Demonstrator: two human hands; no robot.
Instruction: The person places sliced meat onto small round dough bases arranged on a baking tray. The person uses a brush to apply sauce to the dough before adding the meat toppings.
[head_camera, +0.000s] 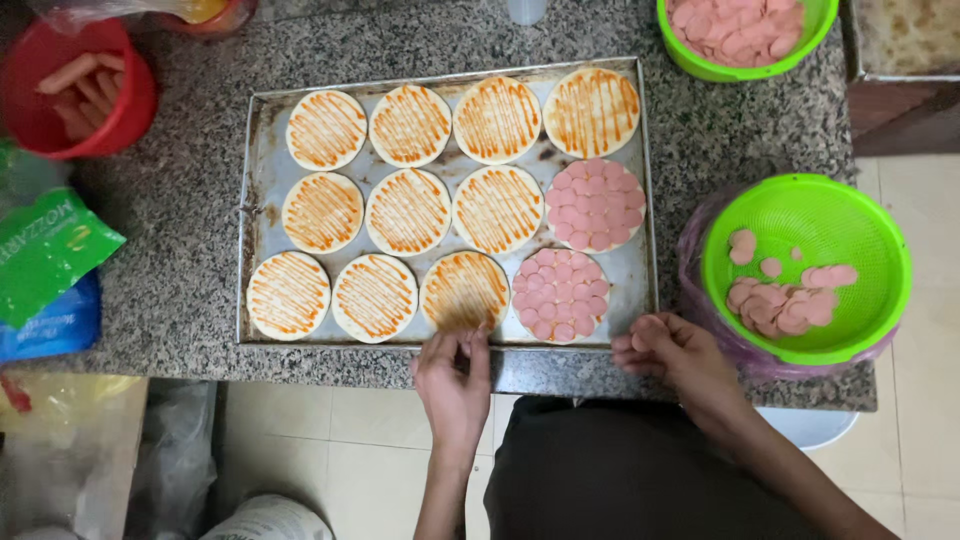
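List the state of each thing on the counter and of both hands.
Tray: holds twelve rounds.
Sauced rounds: ten, no sausage.
Topped rounds: two, covered in sausage slices.
Near green bowl: partly filled with slices.
Far green bowl: full of slices.
Red bowl: holds whole sausages.
Left hand: fingertips at a bare round.
Right hand: curled at the tray edge.

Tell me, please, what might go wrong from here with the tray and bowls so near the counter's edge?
The green colander of sausage slices overhangs the counter's front edge beside the right hand; a nudge could tip it. The baking tray also sits close to that edge, so pressure from the left hand at the bare sauced round might shift it. Slices could stick out past the small rounds.
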